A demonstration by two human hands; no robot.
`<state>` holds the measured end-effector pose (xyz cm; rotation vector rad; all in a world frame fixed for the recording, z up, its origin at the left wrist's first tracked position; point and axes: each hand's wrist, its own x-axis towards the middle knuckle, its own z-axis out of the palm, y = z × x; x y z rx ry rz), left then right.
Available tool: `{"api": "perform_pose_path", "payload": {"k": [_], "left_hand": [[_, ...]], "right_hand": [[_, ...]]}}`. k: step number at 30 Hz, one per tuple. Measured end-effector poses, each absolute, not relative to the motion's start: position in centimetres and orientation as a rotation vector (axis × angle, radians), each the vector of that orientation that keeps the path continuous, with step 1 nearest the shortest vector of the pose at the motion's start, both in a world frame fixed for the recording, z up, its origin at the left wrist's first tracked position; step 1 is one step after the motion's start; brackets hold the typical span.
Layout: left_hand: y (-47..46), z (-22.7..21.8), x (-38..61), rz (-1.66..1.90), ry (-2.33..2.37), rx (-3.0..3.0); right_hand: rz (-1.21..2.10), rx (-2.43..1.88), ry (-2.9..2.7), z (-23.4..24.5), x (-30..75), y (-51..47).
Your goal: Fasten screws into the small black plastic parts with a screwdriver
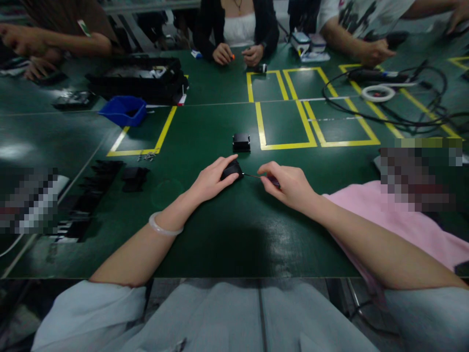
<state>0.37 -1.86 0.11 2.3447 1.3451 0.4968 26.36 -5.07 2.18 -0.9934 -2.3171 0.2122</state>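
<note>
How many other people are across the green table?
3: brown top at far left, black jacket in the middle, white shirt at right. More may be hidden.

Blue bin (pixel 122 110), white tape ring (pixel 378 93), black cables (pixel 403 124), pink cloth (pixel 366 210).

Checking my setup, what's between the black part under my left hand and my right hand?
Only a thin metal tool bridges it, reaching from the right hand to the small black part under the left hand, in the head view.
</note>
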Motion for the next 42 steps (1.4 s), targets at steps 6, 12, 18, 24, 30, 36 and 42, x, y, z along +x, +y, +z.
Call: {"api": "perform_pose_path", "payload": {"k": [6, 12, 18, 24, 30, 36, 42], "left_hand": [[-1.81, 0.08, 0.31, 0.503, 1.351, 2.330], [-1.82, 0.23, 0.35, 0.496, 1.350, 2.320], [-1.87, 0.29, 0.37, 0.493, 1.351, 2.316], [-1.81, 0.29, 0.35, 0.494, 1.348, 2.312], [-1.76, 0.04, 0.29, 0.502, 1.344, 2.325], [-1.66, -0.18, 0.21, 0.505, 1.338, 2.341], [-1.69, -0.02, 0.23, 0.508, 1.330, 2.323]], "right_hand": [[0.234, -1.004, -2.331, 2.13, 26.28, -5.05], [0.236, -1.016, -2.355, 2.24, 26.29, -5.01], [0.252, -1.006, -2.328, 2.12, 26.24, -5.15], [0.302, -1.040, -2.325, 2.43, 26.27, -5.18], [0.329, -1.081, -2.331, 2.42, 26.31, -5.02], [0.296, -1.018, -2.277, 1.95, 26.41, -4.93], [0.303, -0.962, -2.239, 1.75, 26.62, -4.81]]}}
